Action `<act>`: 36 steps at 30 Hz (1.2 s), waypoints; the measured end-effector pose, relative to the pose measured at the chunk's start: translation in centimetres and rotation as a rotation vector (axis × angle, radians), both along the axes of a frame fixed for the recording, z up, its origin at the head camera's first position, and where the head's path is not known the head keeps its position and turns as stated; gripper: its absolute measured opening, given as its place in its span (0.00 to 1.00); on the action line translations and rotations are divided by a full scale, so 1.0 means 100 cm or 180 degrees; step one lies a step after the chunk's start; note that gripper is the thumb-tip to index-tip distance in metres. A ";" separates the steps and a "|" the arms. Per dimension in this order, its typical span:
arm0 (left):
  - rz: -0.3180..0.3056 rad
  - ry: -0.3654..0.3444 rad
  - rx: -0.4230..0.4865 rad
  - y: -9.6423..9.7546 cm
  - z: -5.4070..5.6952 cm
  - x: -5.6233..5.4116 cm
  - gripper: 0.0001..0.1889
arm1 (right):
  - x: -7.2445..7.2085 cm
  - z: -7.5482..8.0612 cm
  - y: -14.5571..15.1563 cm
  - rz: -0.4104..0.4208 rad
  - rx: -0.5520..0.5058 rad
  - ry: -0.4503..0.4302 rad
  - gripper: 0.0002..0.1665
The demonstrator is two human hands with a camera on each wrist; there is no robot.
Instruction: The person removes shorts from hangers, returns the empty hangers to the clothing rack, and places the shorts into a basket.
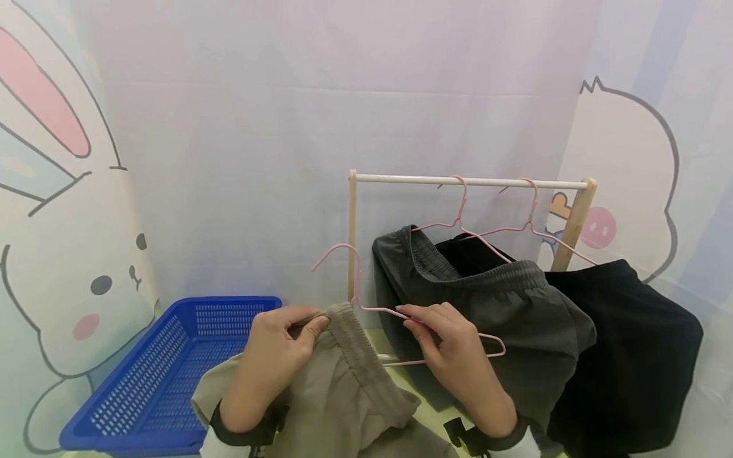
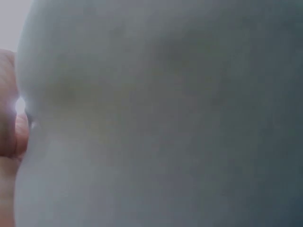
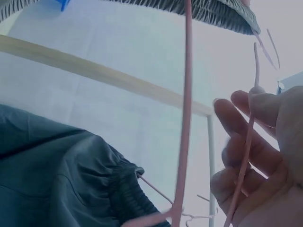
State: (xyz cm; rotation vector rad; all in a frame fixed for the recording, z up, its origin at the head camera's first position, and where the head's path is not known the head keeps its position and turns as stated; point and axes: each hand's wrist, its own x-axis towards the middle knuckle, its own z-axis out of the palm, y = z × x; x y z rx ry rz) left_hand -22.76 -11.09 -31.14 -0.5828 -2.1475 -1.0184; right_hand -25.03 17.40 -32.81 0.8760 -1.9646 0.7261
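Head view showed the left hand [image 1: 277,353] pinching the waistband [image 1: 369,362] of beige pants [image 1: 329,394] between a blue basket [image 1: 137,440] and grey pants [image 1: 504,318]; the right hand [image 1: 452,340] pinched a pink hanger [image 1: 378,309], whose other end was hidden by the waistband.

A basket [image 1: 132,439] is sitting at left, partly behind the left hand [image 1: 275,350] and the front pants [image 1: 321,407]. A hanger [image 1: 359,273] is extending rightward from their waistband [image 1: 357,356] to the right hand [image 1: 452,343]. Behind, on the rail [image 1: 395,179] of a garment rack [image 1: 352,229], nearer pants [image 1: 487,324] are hanging, partly covering farther pants [image 1: 630,356] rightward.
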 end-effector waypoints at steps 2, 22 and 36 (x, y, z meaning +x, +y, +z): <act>-0.0032 0.0014 -0.0009 0.003 0.000 -0.001 0.07 | -0.001 -0.002 -0.001 -0.0042 0.0030 -0.0013 0.15; -0.0032 -0.0178 -0.0119 0.002 -0.001 -0.001 0.05 | 0.000 0.000 0.007 -0.0278 0.0023 0.0177 0.14; 0.0027 -0.0407 -0.0226 -0.016 -0.002 -0.002 0.04 | 0.009 0.016 0.048 -0.0665 -0.0154 0.0164 0.13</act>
